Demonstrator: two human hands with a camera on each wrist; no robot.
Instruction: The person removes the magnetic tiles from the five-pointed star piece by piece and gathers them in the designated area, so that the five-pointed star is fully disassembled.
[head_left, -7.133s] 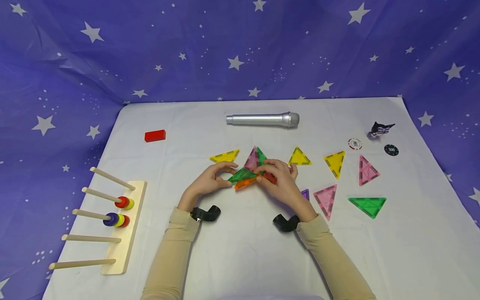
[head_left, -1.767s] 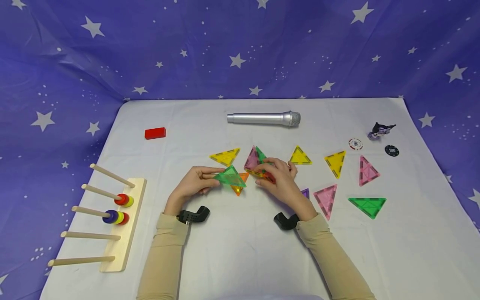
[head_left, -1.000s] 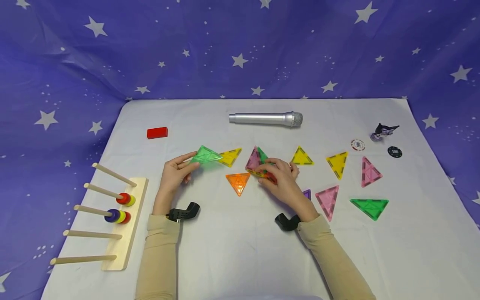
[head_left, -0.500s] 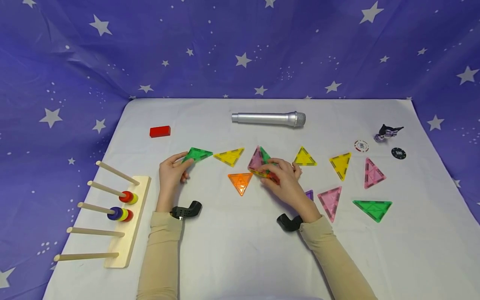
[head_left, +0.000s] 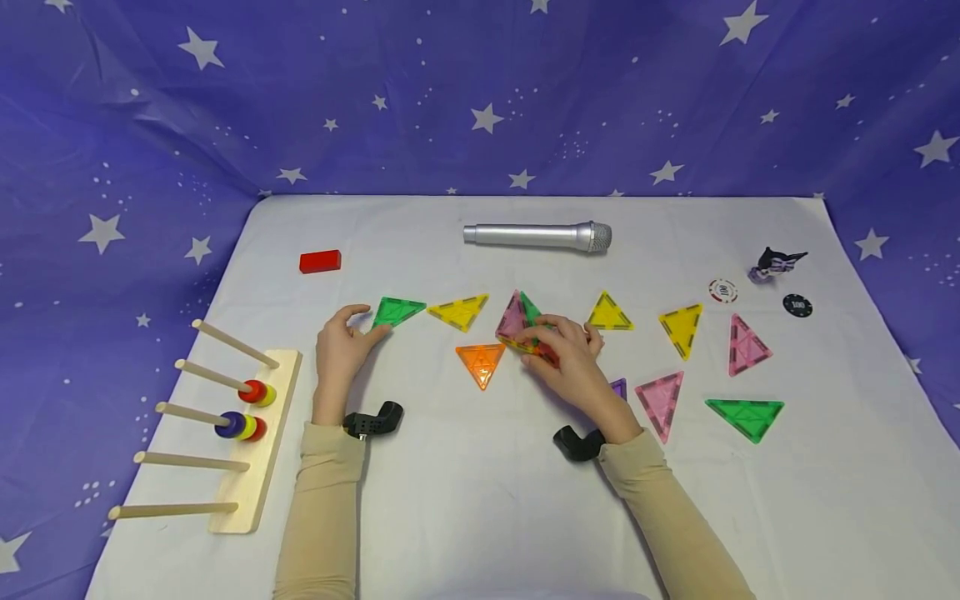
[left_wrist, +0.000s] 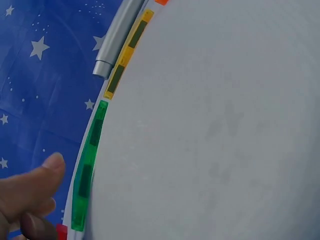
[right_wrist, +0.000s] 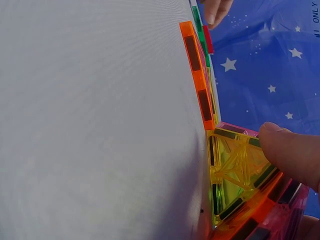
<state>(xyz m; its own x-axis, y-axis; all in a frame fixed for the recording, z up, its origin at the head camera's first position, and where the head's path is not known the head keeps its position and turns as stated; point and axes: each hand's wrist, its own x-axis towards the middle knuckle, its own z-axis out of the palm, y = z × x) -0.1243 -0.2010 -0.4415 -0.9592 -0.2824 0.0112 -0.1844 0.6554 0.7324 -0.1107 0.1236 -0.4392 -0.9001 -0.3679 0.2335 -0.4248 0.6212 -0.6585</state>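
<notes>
A person sits at a white table point(head_left: 465, 500) with flat magnetic triangles spread across it. The left hand point(head_left: 339, 350) lies beside a green tile point(head_left: 395, 310) that rests flat on the table; its fingers are relaxed and hold nothing, fingertips just at the tile's near corner. The right hand point(head_left: 570, 358) grips a small cluster point(head_left: 525, 327) of joined tiles, pink, green, yellow and red, fingers curled over it, standing partly upright at the table's middle. An orange tile point(head_left: 480, 363) lies flat just left of the cluster, and a yellow tile point(head_left: 457, 311) sits between the green one and the cluster. Likely risk: the cluster's magnets could snatch the nearby orange tile, or the standing pieces could fold flat if the grip shifts. No containers appear; a wooden peg rack point(head_left: 251, 450) at the left carries a few coloured rings.
</notes>
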